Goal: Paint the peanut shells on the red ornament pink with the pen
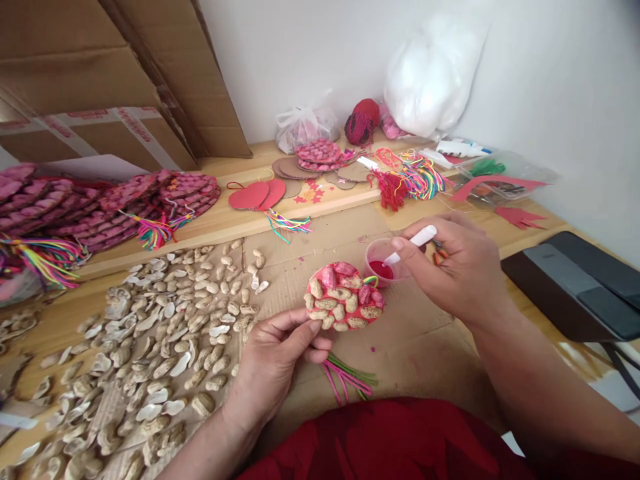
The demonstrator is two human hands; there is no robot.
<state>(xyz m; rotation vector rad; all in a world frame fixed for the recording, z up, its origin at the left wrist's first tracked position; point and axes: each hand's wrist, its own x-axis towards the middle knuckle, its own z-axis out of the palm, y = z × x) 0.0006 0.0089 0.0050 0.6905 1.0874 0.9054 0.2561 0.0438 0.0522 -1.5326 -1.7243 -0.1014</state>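
Between thumb and fingers, my left hand (280, 357) grips the edge of a round red disc (345, 297) covered in peanut shells. A few shells on its upper and right parts are coloured pink; the others are plain tan. A tassel of green and pink cords (350, 377) hangs below it. My right hand (450, 267) pinches a white-handled brush (415, 241), its tip down inside a small clear cup (383, 263) of red-pink paint. The cup stands just behind the disc's right side. The brush's bristles are hidden by the cup and paint.
Many loose peanut shells (165, 347) cover the cardboard at left. Finished pink shell discs (185, 193) are stacked on the raised ledge, beside red discs (257, 195) and colourful tassels (420, 177). A dark phone (595, 280) lies at right; a cardboard box (100, 73) stands behind.
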